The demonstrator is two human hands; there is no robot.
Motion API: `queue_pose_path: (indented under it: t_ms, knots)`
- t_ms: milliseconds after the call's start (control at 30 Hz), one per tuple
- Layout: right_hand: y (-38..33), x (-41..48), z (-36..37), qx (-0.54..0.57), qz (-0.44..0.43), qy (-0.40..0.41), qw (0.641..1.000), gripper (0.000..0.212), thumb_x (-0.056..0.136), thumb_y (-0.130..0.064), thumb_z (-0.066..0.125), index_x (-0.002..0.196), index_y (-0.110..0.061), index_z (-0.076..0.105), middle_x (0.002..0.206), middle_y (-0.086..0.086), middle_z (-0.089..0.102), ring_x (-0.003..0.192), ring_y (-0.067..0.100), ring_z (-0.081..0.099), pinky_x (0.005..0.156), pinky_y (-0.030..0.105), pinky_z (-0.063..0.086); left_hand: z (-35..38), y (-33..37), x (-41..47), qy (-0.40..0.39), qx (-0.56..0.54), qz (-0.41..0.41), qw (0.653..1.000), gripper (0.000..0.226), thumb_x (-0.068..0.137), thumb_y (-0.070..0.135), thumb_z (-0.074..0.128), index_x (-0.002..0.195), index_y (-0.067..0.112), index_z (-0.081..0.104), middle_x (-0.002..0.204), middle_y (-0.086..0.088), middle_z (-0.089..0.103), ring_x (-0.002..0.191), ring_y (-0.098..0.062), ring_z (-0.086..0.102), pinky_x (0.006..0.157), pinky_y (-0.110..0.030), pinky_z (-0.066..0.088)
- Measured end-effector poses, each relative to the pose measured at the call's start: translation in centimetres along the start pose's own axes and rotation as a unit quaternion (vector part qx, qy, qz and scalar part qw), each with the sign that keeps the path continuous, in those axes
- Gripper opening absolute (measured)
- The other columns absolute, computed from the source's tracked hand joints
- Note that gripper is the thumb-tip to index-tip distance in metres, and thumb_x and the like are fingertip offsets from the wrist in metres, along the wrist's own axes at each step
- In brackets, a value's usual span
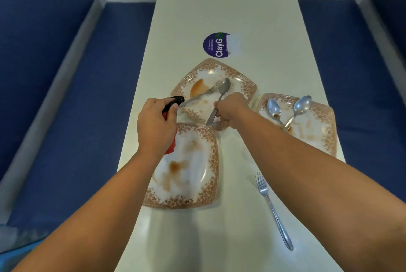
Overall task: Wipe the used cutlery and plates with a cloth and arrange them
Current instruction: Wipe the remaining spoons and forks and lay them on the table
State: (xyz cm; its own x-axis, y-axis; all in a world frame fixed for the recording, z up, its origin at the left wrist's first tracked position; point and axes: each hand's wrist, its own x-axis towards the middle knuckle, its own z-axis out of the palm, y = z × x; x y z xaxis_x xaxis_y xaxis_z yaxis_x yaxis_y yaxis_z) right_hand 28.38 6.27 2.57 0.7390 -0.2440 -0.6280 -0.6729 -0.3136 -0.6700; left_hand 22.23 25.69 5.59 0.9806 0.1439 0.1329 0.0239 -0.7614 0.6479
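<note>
Three square plates with brown floral rims and sauce stains lie on the white table (219, 8). The far plate (241, 87) carries a fork (206, 92) and a spoon (222, 93). My right hand (228, 107) pinches that spoon's handle over the plate. My left hand (157, 122) grips a red spray bottle with a black nozzle (173, 102) above the near plate (197, 162). The right plate (325, 118) bears two spoons (274, 110) that cross at the handles. A second fork (273, 208) rests on the bare table at the front right.
A round purple sticker (216, 45) marks the table beyond the plates. Blue cushioned benches (66, 96) run along both long sides of the narrow table. No cloth shows in view.
</note>
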Motion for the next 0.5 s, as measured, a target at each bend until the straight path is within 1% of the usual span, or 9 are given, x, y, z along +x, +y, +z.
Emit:
queue_pose_path:
  t_ms: [33, 100, 167, 233, 300, 367, 400, 433, 500]
  knots:
    - [0.1, -0.7, -0.8, -0.007, -0.006, -0.006, 1.000, 0.017, 0.085, 0.000, 0.060, 0.069, -0.002, 0.058, 0.076, 0.020, 0.064, 0.059, 0.027, 0.054, 0.061, 0.037, 0.051, 0.0, 0.4, -0.2, -0.005, -0.002, 0.006, 1.000, 0.025, 0.101, 0.031, 0.055, 0.121, 0.026, 0.069, 0.100, 0.010, 0.057, 0.086, -0.005, 0.053, 0.074, -0.010, 0.037]
    - [0.4, -3.1, -2.6, -0.034, -0.024, -0.024, 0.999, 0.017, 0.083, 0.005, 0.063, 0.069, -0.001, 0.056, 0.071, 0.020, 0.059, 0.059, 0.027, 0.050, 0.054, 0.034, 0.041, 0.0, 1.6, -0.8, -0.019, -0.011, 0.019, 1.000, 0.027, 0.102, 0.032, 0.053, 0.122, 0.027, 0.069, 0.103, 0.011, 0.057, 0.088, -0.008, 0.056, 0.078, -0.021, 0.044]
    - [0.8, -5.6, -4.2, -0.035, -0.030, -0.051, 0.998, 0.014, 0.078, 0.011, 0.065, 0.077, -0.002, 0.059, 0.070, 0.020, 0.054, 0.061, 0.026, 0.044, 0.059, 0.036, 0.035, 0.1, 2.5, -1.6, -0.027, -0.008, 0.030, 0.999, 0.028, 0.102, 0.033, 0.051, 0.124, 0.027, 0.068, 0.105, 0.010, 0.059, 0.088, -0.010, 0.057, 0.079, -0.025, 0.045]
    - [1.5, -7.8, -5.5, -0.021, -0.041, -0.069, 0.997, 0.020, 0.075, 0.015, 0.062, 0.084, -0.003, 0.060, 0.073, 0.021, 0.053, 0.060, 0.024, 0.039, 0.062, 0.039, 0.031, 0.1, 3.6, -2.6, -0.029, -0.015, 0.035, 0.999, 0.029, 0.103, 0.034, 0.049, 0.124, 0.028, 0.067, 0.105, 0.009, 0.060, 0.088, -0.012, 0.059, 0.078, -0.028, 0.048]
    - [2.5, -9.9, -6.7, -0.006, -0.062, -0.069, 0.996, 0.018, 0.078, 0.016, 0.058, 0.082, -0.001, 0.059, 0.075, 0.021, 0.057, 0.054, 0.022, 0.040, 0.058, 0.037, 0.032, 0.1, 5.0, -3.8, -0.024, -0.018, 0.044, 0.999, 0.029, 0.103, 0.034, 0.048, 0.126, 0.028, 0.067, 0.105, 0.010, 0.059, 0.089, -0.011, 0.057, 0.078, -0.027, 0.046]
    - [3.8, -11.6, -7.3, 0.022, -0.092, -0.064, 0.993, 0.011, 0.089, 0.008, 0.057, 0.086, -0.002, 0.061, 0.085, 0.023, 0.067, 0.052, 0.020, 0.047, 0.052, 0.031, 0.036, 0.0, 6.4, -5.2, -0.017, -0.020, 0.064, 0.998, 0.029, 0.103, 0.032, 0.050, 0.126, 0.026, 0.067, 0.107, 0.010, 0.059, 0.090, -0.009, 0.053, 0.078, -0.023, 0.040]
    - [4.3, -12.3, -7.3, 0.036, -0.105, -0.063, 0.992, 0.009, 0.095, 0.000, 0.055, 0.090, -0.003, 0.062, 0.091, 0.022, 0.069, 0.055, 0.019, 0.051, 0.052, 0.029, 0.040, -0.1, 6.9, -5.6, -0.015, -0.024, 0.073, 0.997, 0.028, 0.102, 0.031, 0.052, 0.125, 0.025, 0.068, 0.109, 0.009, 0.061, 0.090, -0.008, 0.053, 0.079, -0.021, 0.039]
    - [4.9, -13.0, -7.3, 0.047, -0.117, -0.063, 0.990, 0.012, 0.099, -0.006, 0.053, 0.093, -0.003, 0.062, 0.093, 0.022, 0.069, 0.060, 0.019, 0.055, 0.056, 0.029, 0.045, -0.1, 7.5, -6.1, -0.013, -0.029, 0.083, 0.996, 0.027, 0.102, 0.029, 0.054, 0.123, 0.024, 0.069, 0.111, 0.008, 0.063, 0.091, -0.008, 0.053, 0.080, -0.020, 0.039]
    - [6.1, -14.5, -7.4, 0.057, -0.137, -0.074, 0.986, 0.016, 0.101, -0.010, 0.051, 0.090, -0.005, 0.061, 0.088, 0.019, 0.066, 0.070, 0.023, 0.058, 0.064, 0.034, 0.049, -0.3, 8.6, -7.3, -0.003, -0.038, 0.104, 0.994, 0.024, 0.100, 0.026, 0.057, 0.120, 0.022, 0.070, 0.111, 0.005, 0.064, 0.093, -0.009, 0.055, 0.081, -0.016, 0.039]
